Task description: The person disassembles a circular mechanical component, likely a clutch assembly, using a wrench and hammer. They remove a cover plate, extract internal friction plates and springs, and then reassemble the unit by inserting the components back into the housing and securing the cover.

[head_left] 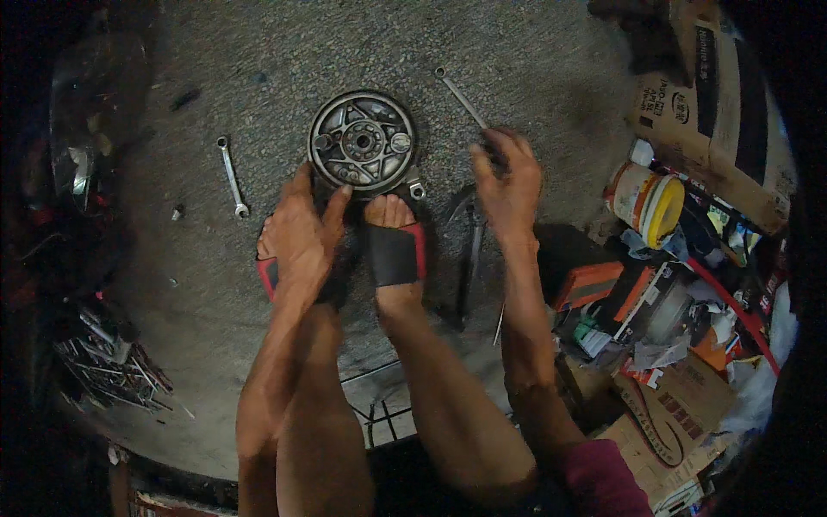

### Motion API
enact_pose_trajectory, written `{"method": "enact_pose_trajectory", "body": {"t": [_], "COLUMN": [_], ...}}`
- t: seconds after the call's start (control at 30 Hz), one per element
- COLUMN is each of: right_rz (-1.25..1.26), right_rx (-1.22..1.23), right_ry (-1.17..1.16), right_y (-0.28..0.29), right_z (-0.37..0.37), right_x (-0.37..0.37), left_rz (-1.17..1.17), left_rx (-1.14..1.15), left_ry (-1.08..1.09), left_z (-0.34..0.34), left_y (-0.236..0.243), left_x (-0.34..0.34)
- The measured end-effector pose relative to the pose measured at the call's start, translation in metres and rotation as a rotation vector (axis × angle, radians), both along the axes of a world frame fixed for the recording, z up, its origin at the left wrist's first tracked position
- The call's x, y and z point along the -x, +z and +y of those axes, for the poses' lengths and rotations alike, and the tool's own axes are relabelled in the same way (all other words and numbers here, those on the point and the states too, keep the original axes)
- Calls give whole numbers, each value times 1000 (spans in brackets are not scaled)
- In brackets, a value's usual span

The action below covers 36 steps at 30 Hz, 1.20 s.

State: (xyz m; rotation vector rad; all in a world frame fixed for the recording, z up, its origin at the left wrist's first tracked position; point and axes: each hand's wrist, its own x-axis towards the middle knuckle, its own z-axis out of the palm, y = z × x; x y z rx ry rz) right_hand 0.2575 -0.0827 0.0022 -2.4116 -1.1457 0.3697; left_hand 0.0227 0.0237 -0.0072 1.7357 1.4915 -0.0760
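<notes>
Wheel hub (363,141), round, metallic and spoked, is shown lying flat on the rough ground (284,52), just beyond the fingers of the left hand (297,226). The thumb and forefinger of this hand are parted and placed at the near left part of the rim; whether the rim is gripped or only touched cannot be told. The fingers of the right hand (514,185) are curved, with the thumb set apart from the forefinger. A long wrench (463,98) is directed away from the right fingertips, its near end being partly hidden by them, so that a grip on it cannot be confirmed. A combination wrench (231,177) is seen to the left of the left fingers, well apart from them. Between the two hands, a short metal piece (417,189) is located beside the hub, and a dark-handled tool (470,250) is found nearer the body than the right fingers. Sandals (394,254) with red edges are worn close to the left fingers. Far to the right of the right fingers, a yellow-rimmed bucket (633,198) is tipped among cardboard (702,112) and litter.
</notes>
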Motion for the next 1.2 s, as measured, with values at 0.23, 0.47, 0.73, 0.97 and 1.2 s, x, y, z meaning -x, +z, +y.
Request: {"method": "enact_pose_trajectory", "body": {"t": [0.23,0.47,0.73,0.97,1.2], "right_rz": [-143,-130,97,149,788], "right_rx": [421,344,325,36,-11], "right_ry": [-221,-279,-352,-395,-770], "right_y": [-12,-38,-33,-9,52], "right_z": [-64,-90,-83,-89,-38], "right_x": [-34,-55,-71,-67,-22], "left_rz": [-134,-201,-296,-381,-542], "left_rx": [-23,-135,-167,-37,333], "left_ry": [124,211,226,261,271], "left_z": [-1,3,6,11,13], "left_y": [-9,1,4,27,51], "left_x": [21,20,25,17,1]}}
